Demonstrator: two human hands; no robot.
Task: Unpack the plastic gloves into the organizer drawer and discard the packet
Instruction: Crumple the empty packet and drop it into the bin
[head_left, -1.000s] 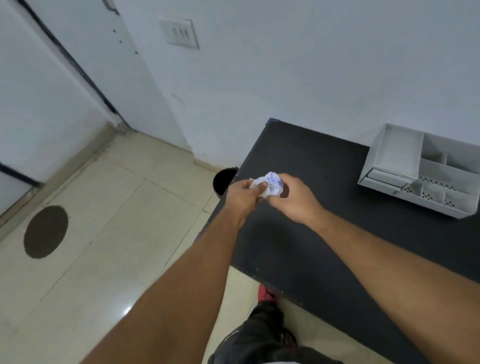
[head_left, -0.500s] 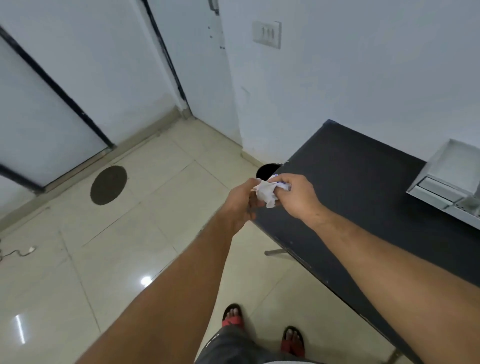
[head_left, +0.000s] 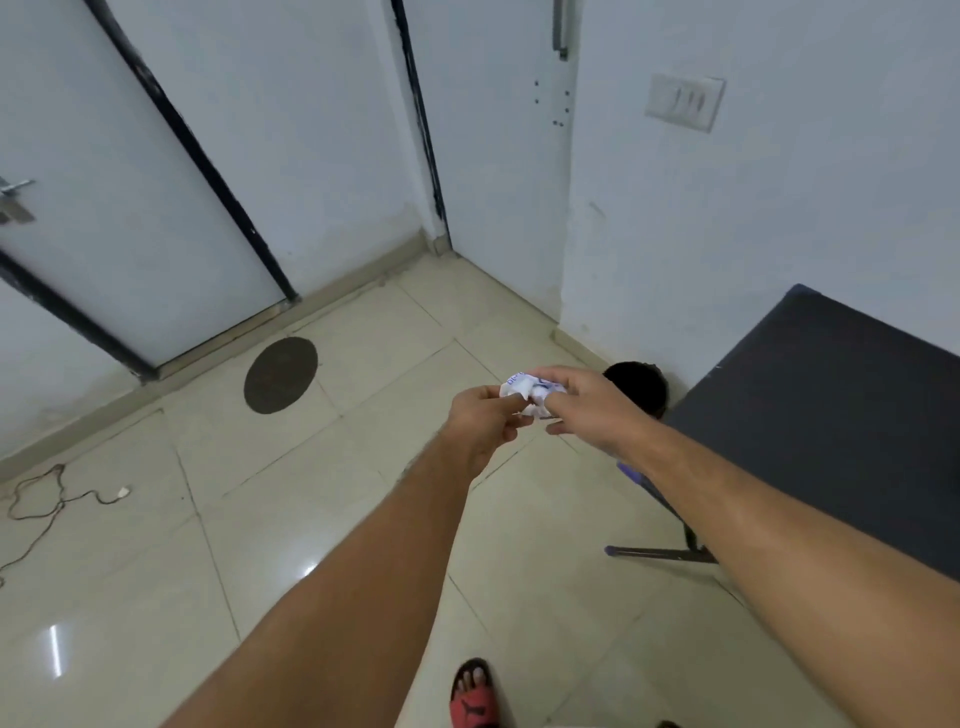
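A crumpled white packet (head_left: 530, 391) with blue print is pinched between both hands over the tiled floor. My left hand (head_left: 485, 418) grips its left side and my right hand (head_left: 584, 408) covers its right side. Just behind my right hand a black bin (head_left: 641, 384) stands on the floor against the wall, partly hidden. The organizer drawer is out of view.
The black table (head_left: 821, 395) fills the right side, its metal foot (head_left: 660, 552) on the floor. White doors with black frames stand ahead. A dark round floor cover (head_left: 280, 374) and a loose cable (head_left: 47, 501) lie to the left. My sandalled foot (head_left: 474, 693) shows below.
The view has swung left, away from the table, and the organizer has left the frame. Both hands still hold the crumpled packet, which is now over the floor near the bin.
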